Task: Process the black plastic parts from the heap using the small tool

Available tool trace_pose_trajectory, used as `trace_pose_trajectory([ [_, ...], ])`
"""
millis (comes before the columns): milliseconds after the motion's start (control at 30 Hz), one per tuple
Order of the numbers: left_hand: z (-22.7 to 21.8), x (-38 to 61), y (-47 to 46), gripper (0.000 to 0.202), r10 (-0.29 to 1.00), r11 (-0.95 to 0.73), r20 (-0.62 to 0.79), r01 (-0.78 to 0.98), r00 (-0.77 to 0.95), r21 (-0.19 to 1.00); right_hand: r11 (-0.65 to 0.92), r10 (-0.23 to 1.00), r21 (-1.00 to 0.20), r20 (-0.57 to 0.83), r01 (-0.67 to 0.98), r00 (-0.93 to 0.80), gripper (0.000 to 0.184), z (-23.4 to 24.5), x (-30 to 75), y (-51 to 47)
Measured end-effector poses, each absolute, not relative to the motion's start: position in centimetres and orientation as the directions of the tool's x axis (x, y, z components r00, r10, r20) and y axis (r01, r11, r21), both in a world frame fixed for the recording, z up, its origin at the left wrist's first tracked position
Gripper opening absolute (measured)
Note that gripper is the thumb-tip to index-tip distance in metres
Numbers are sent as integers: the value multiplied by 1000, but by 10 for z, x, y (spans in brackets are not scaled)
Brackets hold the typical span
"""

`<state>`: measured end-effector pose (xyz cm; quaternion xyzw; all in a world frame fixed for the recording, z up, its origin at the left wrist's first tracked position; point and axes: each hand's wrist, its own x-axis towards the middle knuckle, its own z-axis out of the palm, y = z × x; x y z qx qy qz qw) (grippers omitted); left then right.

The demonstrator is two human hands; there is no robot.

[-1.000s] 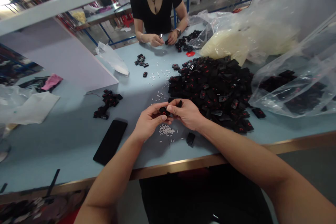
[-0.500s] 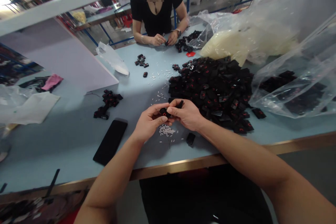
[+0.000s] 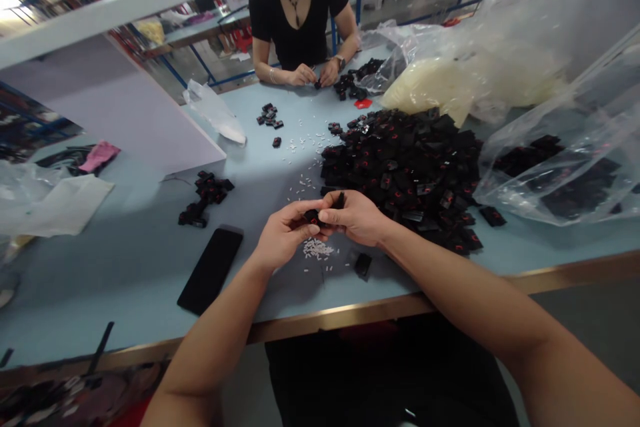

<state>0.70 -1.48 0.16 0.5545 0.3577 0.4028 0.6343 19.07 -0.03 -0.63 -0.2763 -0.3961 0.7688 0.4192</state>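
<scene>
Close together above the near part of the table, my two hands meet at a small black plastic part point(image 3: 312, 216) with a red mark. My left hand point(image 3: 280, 235) pinches this part between thumb and fingers. My right hand point(image 3: 361, 219) is closed, its thumb against the part's right side. A narrow dark piece point(image 3: 341, 200) sticks up from the right-hand fingers; most of it is hidden, so its kind is unclear. Just below the hands lies a small heap of tiny white pieces point(image 3: 318, 249). One loose black part point(image 3: 363, 265) rests near the table edge.
A large pile of black parts point(image 3: 400, 167) lies to the right, beside clear plastic bags point(image 3: 560, 180). On the left are a black phone-like slab point(image 3: 211, 270) and a small cluster of black parts point(image 3: 207, 197). Opposite, a person point(image 3: 300, 27) handles a small part.
Both hands stay in nearly the same place around the black part. The narrow dark piece in my right hand now stands more upright. Across the table, the person's fingers have shifted slightly.
</scene>
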Motion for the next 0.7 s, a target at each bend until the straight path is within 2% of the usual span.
trace_pose_trajectory([
  [133, 4, 7, -15, 37, 911, 57, -4, -116, 413, 992, -360, 861, -834, -125, -417, -494, 49, -6, 191, -1],
  [400, 2, 7, -16, 41, 907, 82, -13, -145, 420, 986, -390, 840, -798, -104, -460, -532, 49, -9, 191, 0],
  [700, 5, 4, -17, 38, 909, 107, -47, -123, 414, 987, -401, 828, -814, -125, -421, -546, 50, -12, 188, 1],
])
